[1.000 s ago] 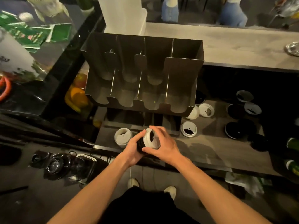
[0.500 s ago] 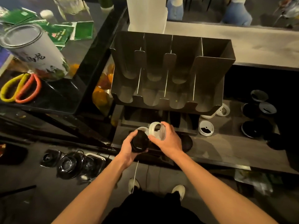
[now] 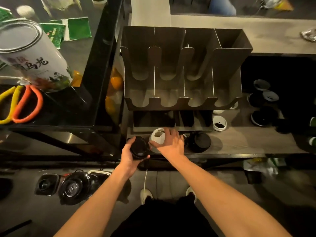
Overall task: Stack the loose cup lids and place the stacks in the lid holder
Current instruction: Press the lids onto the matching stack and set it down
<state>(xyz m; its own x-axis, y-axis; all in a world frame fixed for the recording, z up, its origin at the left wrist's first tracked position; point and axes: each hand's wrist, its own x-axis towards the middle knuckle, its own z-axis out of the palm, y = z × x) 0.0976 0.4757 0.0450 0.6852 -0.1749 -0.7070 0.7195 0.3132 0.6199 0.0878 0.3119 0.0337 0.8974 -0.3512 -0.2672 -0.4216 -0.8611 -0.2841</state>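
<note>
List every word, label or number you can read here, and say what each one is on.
"乌龙": large black characters on the white tin can; the character before them is blurred.
Small red mark above those characters: too blurred to read.
Green packets: print too small to read.
Lid holder, black lid stack, white lids: no text visible.

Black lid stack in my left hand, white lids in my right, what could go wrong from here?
1. The left hand grips the black lid stack near the front edge of the counter; a slip would likely send lids to the floor.
2. The right hand holds the white lids close beside a second black stack on the counter; swinging toward the lid holder could knock it off.
</note>
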